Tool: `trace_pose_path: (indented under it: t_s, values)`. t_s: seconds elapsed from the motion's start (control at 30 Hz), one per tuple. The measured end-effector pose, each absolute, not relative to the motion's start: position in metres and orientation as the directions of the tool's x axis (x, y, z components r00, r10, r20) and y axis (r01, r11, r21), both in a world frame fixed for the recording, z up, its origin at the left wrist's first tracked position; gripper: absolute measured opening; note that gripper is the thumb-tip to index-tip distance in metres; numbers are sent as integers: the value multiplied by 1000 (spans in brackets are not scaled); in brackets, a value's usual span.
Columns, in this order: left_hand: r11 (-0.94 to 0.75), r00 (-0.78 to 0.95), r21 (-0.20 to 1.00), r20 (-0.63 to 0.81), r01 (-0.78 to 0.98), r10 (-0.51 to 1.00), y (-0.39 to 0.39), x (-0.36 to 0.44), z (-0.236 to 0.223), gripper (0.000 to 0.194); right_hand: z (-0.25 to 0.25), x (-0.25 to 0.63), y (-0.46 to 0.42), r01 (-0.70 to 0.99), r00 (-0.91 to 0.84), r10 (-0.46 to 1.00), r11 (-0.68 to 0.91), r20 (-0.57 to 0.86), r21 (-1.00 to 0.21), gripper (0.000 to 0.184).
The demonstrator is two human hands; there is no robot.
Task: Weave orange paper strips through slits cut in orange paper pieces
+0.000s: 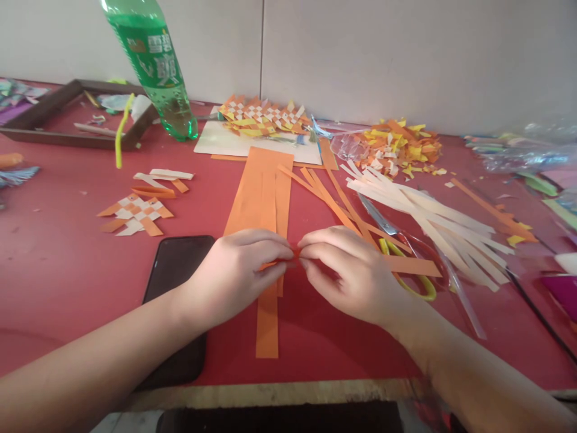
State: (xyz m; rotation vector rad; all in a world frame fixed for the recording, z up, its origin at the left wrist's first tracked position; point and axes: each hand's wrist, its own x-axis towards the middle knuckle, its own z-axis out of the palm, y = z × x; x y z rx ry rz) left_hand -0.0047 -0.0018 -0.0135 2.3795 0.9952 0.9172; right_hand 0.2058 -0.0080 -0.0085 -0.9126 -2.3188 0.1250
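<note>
- Bare forearms [112,349] reach over the red table [324,343]!
- Left hand [243,270] and right hand [347,270] pinch a small orange paper piece [296,254]!
- It's between the fingertips, right of the black phone [180,258].

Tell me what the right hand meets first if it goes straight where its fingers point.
Probably the left hand, directly opposite, with a bit of orange paper between the fingertips; depth there is unclear.
</note>
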Motion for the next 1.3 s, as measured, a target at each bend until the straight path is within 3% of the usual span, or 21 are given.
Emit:
trace_pose_path:
  t_s: [0.13,0.17,0.23,0.3,0.37,0.47,0.53,0.63,0.77,0.97,1.1,1.3]
  values:
    - [-545,424,688,363,479,830,-1,-4,-11,6,-2,208,-20,570,-507,493,807,707,-154,17]
    - [-479,379,731,318,486,869,0,-3,-10,6,-2,208,-24,524,-506,460,836,730,-163,20]
    - [-328,278,813,214,480,937,2,-3,-9,8,-3,205,-28,429,-501,521,843,691,-325,19]
    - [-219,208,881,142,419,968,5,-3,-9,12,-6,200,-28,435,-453,733,678,507,-592,4]
    - [-183,220,921,111,343,969,6,-2,-9,13,-11,196,-24,416,-379,897,386,229,-823,11]
    - [-196,309,933,99,302,946,3,-1,-9,10,-16,193,-16,216,-343,937,4,-72,-976,22]
    - [-214,343,937,112,277,933,0,-1,-10,6,-17,193,-13,71,-345,931,-99,-118,-993,23]
    - [-206,346,961,133,184,929,-3,0,-13,14,-17,194,-12,-23,-311,949,-66,-56,-998,19]
    - [-143,330,985,105,94,938,-2,0,-14,24,-16,193,-13,-39,-245,969,28,36,-999,13]
    - [-23,307,1000,26,-15,951,2,1,-11,30,-17,193,-13,-47,-189,977,95,102,-994,19]
    - [-108,313,993,120,-56,942,2,0,-9,20,-14,195,-12,79,-256,965,72,50,-994,22]
    - [-123,367,985,159,-121,916,1,0,-12,21,-15,191,-13,-131,-225,974,-51,-20,-990,16]
